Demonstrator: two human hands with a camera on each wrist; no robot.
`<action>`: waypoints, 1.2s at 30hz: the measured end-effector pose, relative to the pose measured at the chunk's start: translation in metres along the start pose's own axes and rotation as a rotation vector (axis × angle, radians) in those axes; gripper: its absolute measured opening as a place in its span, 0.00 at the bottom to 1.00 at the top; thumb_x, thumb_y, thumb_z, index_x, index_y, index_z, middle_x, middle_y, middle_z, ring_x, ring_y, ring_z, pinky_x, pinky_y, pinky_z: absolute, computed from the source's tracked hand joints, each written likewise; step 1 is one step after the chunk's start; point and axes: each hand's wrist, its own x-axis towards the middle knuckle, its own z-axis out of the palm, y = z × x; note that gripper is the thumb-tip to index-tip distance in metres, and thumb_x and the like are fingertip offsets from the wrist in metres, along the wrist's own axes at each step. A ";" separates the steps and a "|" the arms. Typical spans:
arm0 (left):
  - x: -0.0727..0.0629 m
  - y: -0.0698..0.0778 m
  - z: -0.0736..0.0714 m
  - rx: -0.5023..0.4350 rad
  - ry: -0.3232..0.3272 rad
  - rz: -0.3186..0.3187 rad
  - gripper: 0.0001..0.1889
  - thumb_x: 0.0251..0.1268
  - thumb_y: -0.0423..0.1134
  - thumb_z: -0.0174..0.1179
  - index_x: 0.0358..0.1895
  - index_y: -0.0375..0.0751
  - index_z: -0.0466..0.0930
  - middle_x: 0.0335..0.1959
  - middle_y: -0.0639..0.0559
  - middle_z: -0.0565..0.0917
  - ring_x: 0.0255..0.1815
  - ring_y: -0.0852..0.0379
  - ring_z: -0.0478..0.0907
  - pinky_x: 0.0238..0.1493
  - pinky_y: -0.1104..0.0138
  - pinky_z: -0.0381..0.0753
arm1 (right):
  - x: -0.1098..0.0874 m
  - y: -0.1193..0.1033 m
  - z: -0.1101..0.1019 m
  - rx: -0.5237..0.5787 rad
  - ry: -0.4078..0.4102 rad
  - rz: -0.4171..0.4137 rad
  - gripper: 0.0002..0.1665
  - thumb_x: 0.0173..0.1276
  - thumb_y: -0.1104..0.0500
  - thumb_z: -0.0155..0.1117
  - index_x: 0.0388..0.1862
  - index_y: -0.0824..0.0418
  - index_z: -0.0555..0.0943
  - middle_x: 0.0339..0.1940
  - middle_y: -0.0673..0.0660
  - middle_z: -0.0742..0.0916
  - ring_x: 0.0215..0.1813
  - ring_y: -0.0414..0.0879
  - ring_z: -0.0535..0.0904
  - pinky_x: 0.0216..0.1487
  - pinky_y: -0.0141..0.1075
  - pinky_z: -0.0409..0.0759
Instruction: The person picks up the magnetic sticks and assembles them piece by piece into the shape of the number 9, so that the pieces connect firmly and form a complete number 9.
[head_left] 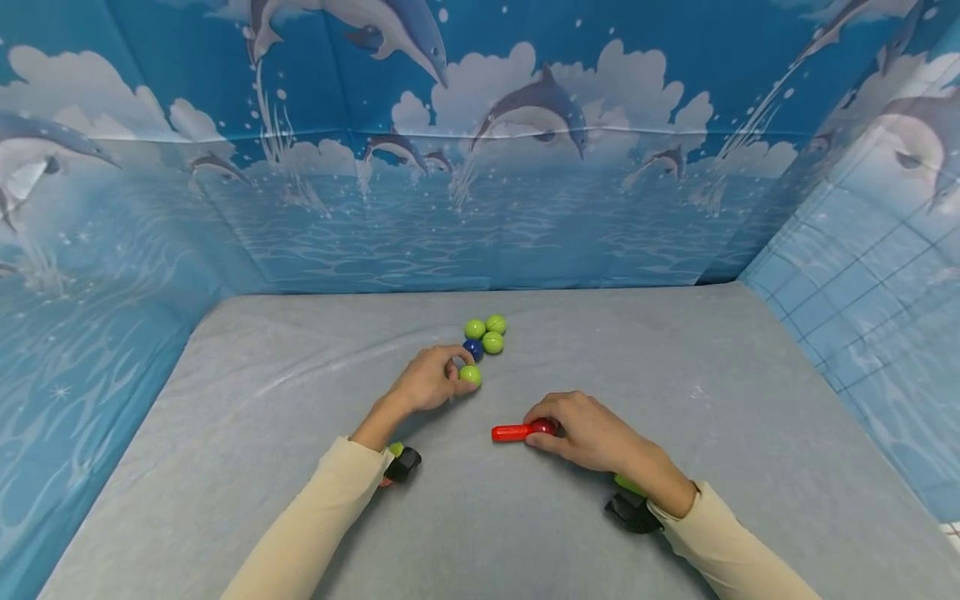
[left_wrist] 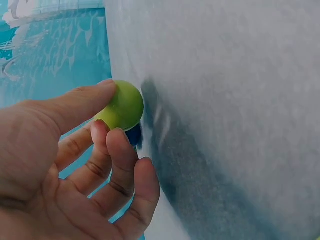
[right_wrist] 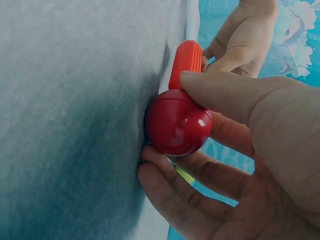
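My left hand (head_left: 429,379) pinches a glossy green ball (head_left: 470,375) between thumb and fingertips, low over the grey surface. In the left wrist view the thumb lies along the green ball (left_wrist: 127,104), and a dark blue ball (left_wrist: 134,134) shows partly behind it. Nearer and to the right, my right hand (head_left: 585,429) grips a red maraca (head_left: 512,432) lying on its side, its handle pointing left. Seen from the right wrist, the thumb presses where the ribbed handle meets the round red head (right_wrist: 177,125), and the fingers curl beneath.
Just beyond the left hand, the blue ball (head_left: 473,349) sits against a cluster of green balls (head_left: 492,342). A grey cloth (head_left: 300,517) covers the table. Blue dolphin-print curtains (head_left: 480,225) stand at the back and both sides.
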 end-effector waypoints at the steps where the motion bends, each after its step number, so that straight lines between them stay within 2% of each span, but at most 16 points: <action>1: -0.001 0.001 0.000 0.002 -0.002 0.004 0.16 0.65 0.41 0.69 0.54 0.44 0.82 0.22 0.52 0.76 0.20 0.60 0.67 0.23 0.69 0.66 | 0.000 0.000 0.000 -0.001 0.001 0.000 0.11 0.68 0.52 0.70 0.47 0.51 0.88 0.42 0.44 0.88 0.44 0.38 0.81 0.49 0.41 0.80; 7: -0.007 0.004 -0.001 0.020 0.011 0.031 0.16 0.64 0.41 0.69 0.53 0.44 0.82 0.23 0.52 0.77 0.20 0.60 0.68 0.24 0.68 0.67 | 0.001 0.000 -0.001 -0.004 0.002 0.003 0.10 0.68 0.52 0.70 0.47 0.51 0.88 0.42 0.44 0.88 0.44 0.38 0.81 0.48 0.42 0.80; 15: -0.017 0.008 -0.001 0.076 0.048 0.031 0.15 0.62 0.45 0.71 0.50 0.49 0.83 0.41 0.47 0.80 0.41 0.53 0.73 0.40 0.60 0.73 | 0.002 -0.001 -0.001 -0.009 -0.002 0.008 0.10 0.68 0.52 0.70 0.47 0.51 0.88 0.42 0.45 0.88 0.44 0.38 0.81 0.49 0.42 0.79; 21: -0.026 0.009 0.003 0.063 0.044 0.032 0.13 0.62 0.45 0.71 0.47 0.49 0.83 0.50 0.47 0.84 0.52 0.48 0.79 0.51 0.53 0.78 | 0.001 -0.001 -0.001 -0.007 0.000 0.006 0.10 0.68 0.52 0.70 0.47 0.51 0.88 0.42 0.45 0.88 0.44 0.38 0.81 0.49 0.42 0.80; 28: -0.034 0.009 0.008 0.051 0.072 0.035 0.13 0.60 0.42 0.73 0.41 0.46 0.78 0.46 0.47 0.86 0.45 0.50 0.81 0.44 0.58 0.79 | 0.000 -0.001 0.000 -0.005 0.011 0.000 0.10 0.68 0.52 0.70 0.47 0.52 0.88 0.42 0.45 0.88 0.44 0.38 0.82 0.48 0.42 0.80; 32: -0.039 0.010 0.010 0.056 0.067 0.047 0.16 0.59 0.42 0.74 0.47 0.45 0.79 0.46 0.46 0.86 0.42 0.52 0.82 0.44 0.58 0.79 | 0.000 -0.001 0.001 -0.009 0.015 0.004 0.10 0.68 0.52 0.70 0.47 0.52 0.88 0.42 0.45 0.88 0.44 0.39 0.82 0.49 0.43 0.80; 36: -0.043 0.011 0.012 0.065 0.050 0.088 0.19 0.60 0.41 0.73 0.53 0.46 0.82 0.48 0.45 0.85 0.39 0.55 0.81 0.44 0.57 0.79 | 0.000 0.000 0.001 -0.016 0.015 0.006 0.10 0.68 0.52 0.70 0.47 0.52 0.88 0.42 0.45 0.88 0.45 0.40 0.82 0.49 0.43 0.80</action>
